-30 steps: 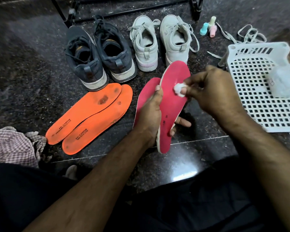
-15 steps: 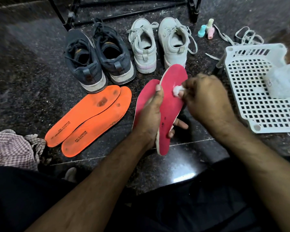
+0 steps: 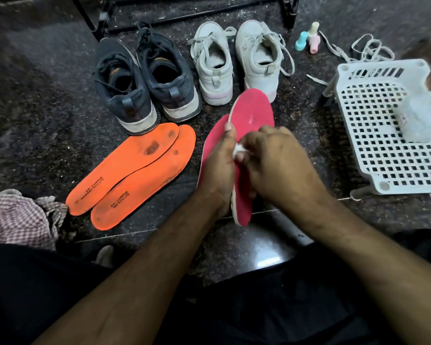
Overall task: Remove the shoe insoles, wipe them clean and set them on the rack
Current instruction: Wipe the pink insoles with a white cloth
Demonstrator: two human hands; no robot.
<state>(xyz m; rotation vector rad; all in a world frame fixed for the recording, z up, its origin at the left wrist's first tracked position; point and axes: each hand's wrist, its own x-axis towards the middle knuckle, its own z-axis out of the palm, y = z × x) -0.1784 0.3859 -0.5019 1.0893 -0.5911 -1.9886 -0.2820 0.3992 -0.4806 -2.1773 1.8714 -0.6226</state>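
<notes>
My left hand (image 3: 219, 168) grips a pink insole (image 3: 251, 113) by its edge and holds it tilted above the floor. My right hand (image 3: 274, 163) pinches a small white wad (image 3: 239, 150) against the middle of that insole. A second pink insole (image 3: 213, 138) lies on the floor behind my left hand, mostly hidden. Two orange insoles (image 3: 135, 175) lie side by side to the left, with dark stains near their toes. The black metal rack (image 3: 184, 18) stands at the top, only its lower bars showing.
Dark sneakers (image 3: 144, 88) and white sneakers (image 3: 237, 63) stand in a row before the rack. A white plastic basket (image 3: 383, 155) sits at the right with a clear bag (image 3: 426, 118) on it. Small bottles (image 3: 309, 38), loose laces (image 3: 358, 51) and a checked cloth (image 3: 18, 217) lie around.
My right hand has slid the white wad down the pink insole from near the toe to its middle. My left hand keeps its grip on the insole.
</notes>
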